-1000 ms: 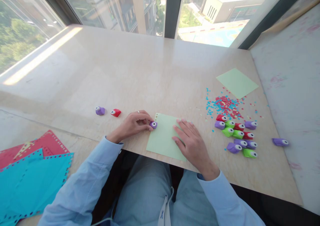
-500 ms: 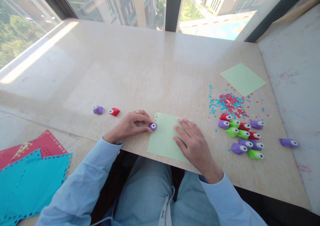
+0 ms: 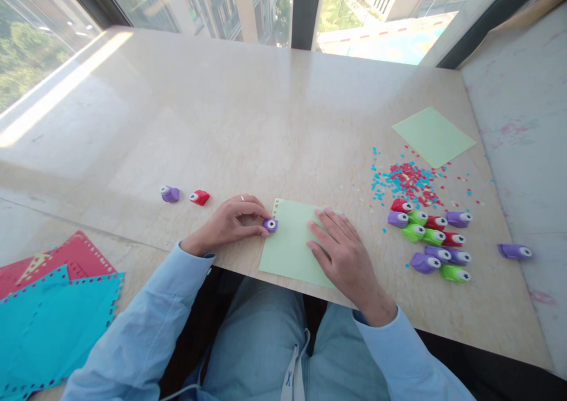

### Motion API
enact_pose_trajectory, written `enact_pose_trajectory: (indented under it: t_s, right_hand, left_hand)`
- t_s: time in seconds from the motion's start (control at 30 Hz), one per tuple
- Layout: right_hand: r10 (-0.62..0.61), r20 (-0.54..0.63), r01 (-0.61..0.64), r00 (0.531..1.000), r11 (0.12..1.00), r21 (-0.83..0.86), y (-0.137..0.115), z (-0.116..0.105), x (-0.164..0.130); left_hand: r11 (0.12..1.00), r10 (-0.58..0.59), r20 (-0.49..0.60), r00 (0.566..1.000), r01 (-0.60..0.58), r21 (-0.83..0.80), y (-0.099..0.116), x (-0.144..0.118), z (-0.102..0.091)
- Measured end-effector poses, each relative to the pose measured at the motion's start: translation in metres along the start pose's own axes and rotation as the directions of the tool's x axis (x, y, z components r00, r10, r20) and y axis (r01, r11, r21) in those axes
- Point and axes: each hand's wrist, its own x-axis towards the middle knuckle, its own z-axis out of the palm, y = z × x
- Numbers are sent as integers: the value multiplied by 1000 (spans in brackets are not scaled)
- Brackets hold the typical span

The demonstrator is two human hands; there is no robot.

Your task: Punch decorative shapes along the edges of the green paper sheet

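A small purple craft punch (image 3: 270,225) with a star on its white button is pinched between the thumb and fingers of my left hand (image 3: 237,221). It sits at the left edge of a pale green sheet of paper (image 3: 287,250). Several punched holes run along that edge, above the punch. Flat on the right side of the sheet lies my right hand (image 3: 343,253), its fingers stretched out. To the left of my left hand are a red punch (image 3: 200,197) and another purple punch (image 3: 170,194).
Several purple, green and red punches (image 3: 433,237) stand grouped at the right. Behind them lie scattered red and blue paper bits (image 3: 411,179) and a second green sheet (image 3: 434,136). One purple punch (image 3: 515,251) is near the wall. Punched blue (image 3: 57,330) and red sheets (image 3: 86,250) overlap at the left.
The view has shifted slightly. My left hand still grips the punch at the paper's left edge, and my right hand stays flat on the sheet.
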Motion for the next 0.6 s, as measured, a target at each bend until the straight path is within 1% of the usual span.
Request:
enact_pose_trajectory:
  t_s: [0.23, 0.4, 0.6]
  right_hand:
    - [-1, -5, 1, 1000, 1000, 5, 1, 1, -1]
    - [16, -6, -16, 1000, 999, 37, 1, 2, -1]
    - [37, -10, -36, 999, 995, 92, 1, 3, -1]
  left_hand:
    - [1000, -29, -21, 999, 29, -7, -2, -1, 2]
    - [999, -32, -35, 999, 31, -21, -2, -1, 3]
    - [998, -45, -26, 999, 44, -40, -2, -1, 2]
